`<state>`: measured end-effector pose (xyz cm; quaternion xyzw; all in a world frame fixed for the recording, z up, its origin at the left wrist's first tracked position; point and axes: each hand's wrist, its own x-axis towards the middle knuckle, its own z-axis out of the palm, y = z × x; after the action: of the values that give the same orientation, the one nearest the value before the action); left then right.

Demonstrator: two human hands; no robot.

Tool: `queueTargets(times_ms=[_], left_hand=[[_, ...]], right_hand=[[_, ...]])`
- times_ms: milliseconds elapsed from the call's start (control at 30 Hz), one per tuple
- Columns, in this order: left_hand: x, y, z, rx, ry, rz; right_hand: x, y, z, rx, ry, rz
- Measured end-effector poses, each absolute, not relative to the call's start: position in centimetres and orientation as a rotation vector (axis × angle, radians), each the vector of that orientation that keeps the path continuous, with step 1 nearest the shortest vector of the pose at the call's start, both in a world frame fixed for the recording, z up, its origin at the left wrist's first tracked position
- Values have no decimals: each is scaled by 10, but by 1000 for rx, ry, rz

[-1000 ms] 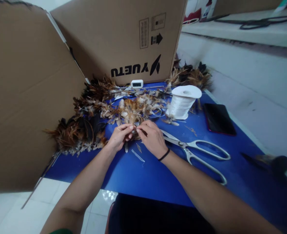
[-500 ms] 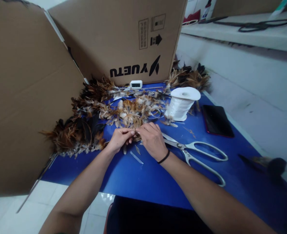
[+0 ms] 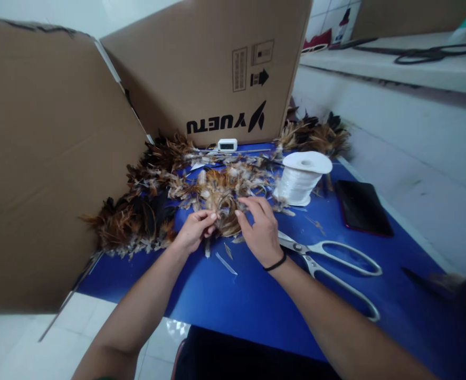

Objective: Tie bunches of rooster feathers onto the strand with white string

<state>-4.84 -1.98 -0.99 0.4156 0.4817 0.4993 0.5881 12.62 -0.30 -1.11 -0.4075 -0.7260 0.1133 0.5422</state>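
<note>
A curled bunch of brown feathers (image 3: 228, 221) sits between my two hands above the blue table. My left hand (image 3: 192, 230) is closed, its thumb and forefinger pinched at the left edge of that bunch; the exact point of the grip is too small to make out. To the right, my right hand (image 3: 259, 229) holds nothing, with thumb and fingers apart beside the feathers. Metal scissors (image 3: 310, 250) lie spread just beyond the right wrist. A thin clear strip (image 3: 226, 264) rests on the table in front of the hands. Loose pale and orange feathers (image 3: 244, 177) are heaped behind.
A white spool of ribbon (image 3: 302, 182) stands right of the feather heap. Farther right lies a dark phone (image 3: 363, 207). Dark feather bundles (image 3: 138, 219) line the left side. Cardboard panels (image 3: 201, 68) wall off the back and left. A small digital clock (image 3: 227, 145) stands at the back.
My right hand has let go and drawn back to the right, its fingers now spread. The left hand keeps its pinch. The whole view has shifted slightly, and the curled feathers are now more exposed.
</note>
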Motion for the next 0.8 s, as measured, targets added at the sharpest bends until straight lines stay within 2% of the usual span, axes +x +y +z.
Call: queueTargets(times_ms=[200, 433, 567, 800], left_hand=[[-43, -22, -11, 895, 1018, 1235], [-36, -24, -9, 829, 988, 1251], [-33, -25, -10, 796, 978, 1239], [-31, -26, -10, 774, 941, 1243]], right_hand=[[113, -12, -15, -930, -1744, 720], [101, -15, -20, -867, -1512, 1279], [103, -13, -22, -842, -1480, 1318], [108, -13, -20, -886, -1608, 1060]])
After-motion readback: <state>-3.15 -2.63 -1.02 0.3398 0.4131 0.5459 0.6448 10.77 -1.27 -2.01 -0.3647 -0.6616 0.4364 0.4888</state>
